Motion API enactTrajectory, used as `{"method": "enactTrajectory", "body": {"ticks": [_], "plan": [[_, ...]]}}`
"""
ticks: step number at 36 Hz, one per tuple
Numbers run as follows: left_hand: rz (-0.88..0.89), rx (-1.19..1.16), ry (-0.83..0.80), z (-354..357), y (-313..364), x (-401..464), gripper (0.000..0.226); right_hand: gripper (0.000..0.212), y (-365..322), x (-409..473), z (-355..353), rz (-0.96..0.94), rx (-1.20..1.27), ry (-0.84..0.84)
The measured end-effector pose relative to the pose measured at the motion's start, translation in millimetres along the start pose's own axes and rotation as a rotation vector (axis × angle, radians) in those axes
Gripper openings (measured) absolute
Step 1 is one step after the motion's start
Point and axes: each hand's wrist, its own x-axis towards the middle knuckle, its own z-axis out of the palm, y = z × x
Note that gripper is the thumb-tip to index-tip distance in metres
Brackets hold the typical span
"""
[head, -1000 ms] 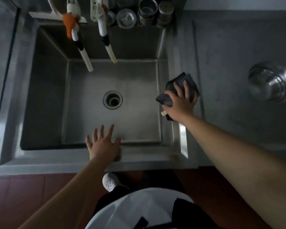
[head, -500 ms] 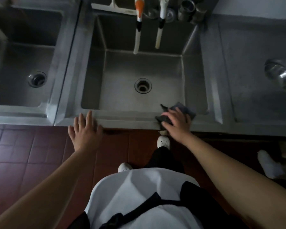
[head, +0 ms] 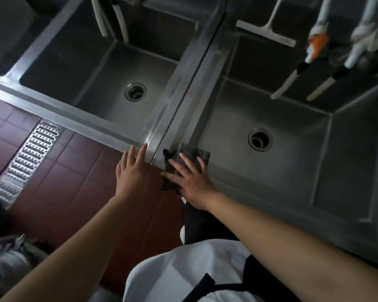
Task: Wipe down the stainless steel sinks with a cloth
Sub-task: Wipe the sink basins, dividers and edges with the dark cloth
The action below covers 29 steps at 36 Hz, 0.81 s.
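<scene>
Right hand: the right hand (head: pixel 191 179) lies flat with fingers spread and straight, pressing down on the cloth; it grips nothing.
Cloth: the dark cloth (head: pixel 193 154) sits under the right hand on the front rim of the right sink, at its near left corner; one edge pokes out past the fingertips toward the basin, another hangs off the rim below the thumb.
Left hand: the left hand (head: pixel 132 171) is open with straight fingers, just left of the right hand and apart from it; its fingertips touch the front edge where the two sinks meet.
Right sink: the right sink (head: pixel 271 171) spreads ahead and right of the right hand, its drain (head: pixel 260 139) beyond the fingertips.
Left sink: the left sink (head: pixel 100 118) lies ahead and left of the left hand, with its own drain (head: pixel 135 92).
Squeegee: a white squeegee (head: pixel 268 31) rests on the far rim, well beyond the right hand.
Hoses: two white tap hoses (head: pixel 288 83) hang over the right sink's far side.
Floor: red floor tiles (head: pixel 74 182) lie below the left hand, with a metal floor grate (head: pixel 28 158) farther left.
</scene>
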Motion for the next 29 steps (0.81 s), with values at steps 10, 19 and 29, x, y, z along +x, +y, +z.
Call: {"method": "enactTrajectory", "body": {"ticks": [10, 19, 29], "plan": [[-0.024, 0.068, -0.020, -36, -28, 86, 0.060, 0.062, 56, 129, -41, 0.235, 0.024, 0.068], [0.047, 0.020, -0.180, -22, 13, 138, 0.059, 0.061, 209, 261, -138, 0.581, 0.109, 0.085], [0.061, -0.049, -0.203, -20, 18, 138, 0.055, 0.063, 271, 329, -193, 0.743, 0.198, 0.052]]}}
